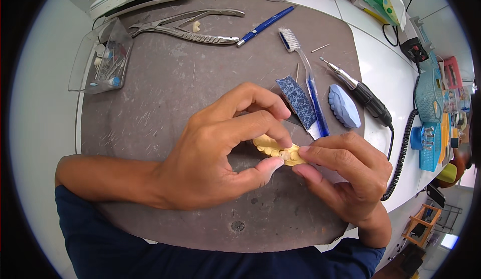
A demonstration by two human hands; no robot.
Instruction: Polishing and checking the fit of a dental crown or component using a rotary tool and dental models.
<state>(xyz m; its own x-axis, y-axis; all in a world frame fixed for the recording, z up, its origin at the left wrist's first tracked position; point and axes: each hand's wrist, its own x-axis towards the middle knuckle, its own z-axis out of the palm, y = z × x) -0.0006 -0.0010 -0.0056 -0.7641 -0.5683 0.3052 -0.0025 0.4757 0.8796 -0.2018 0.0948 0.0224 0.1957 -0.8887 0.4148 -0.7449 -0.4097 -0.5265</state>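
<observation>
A yellow dental cast with a row of teeth is between my hands, above the grey-brown work mat. My right hand is closed on the cast's right end, pinching it between thumb and fingers. The thumb and index finger of my left hand close around a small pale tooth crown seated among the cast's teeth; its other fingers arch above. Just beyond the hands lies a strip of blue patterned abrasive paper, beside a clear-blue toothbrush.
On the mat lie metal pliers, a tooth-like piece, a blue pen, a thin bur and a pale-blue mould. A corded handpiece rests right. A clear box of small parts stands left.
</observation>
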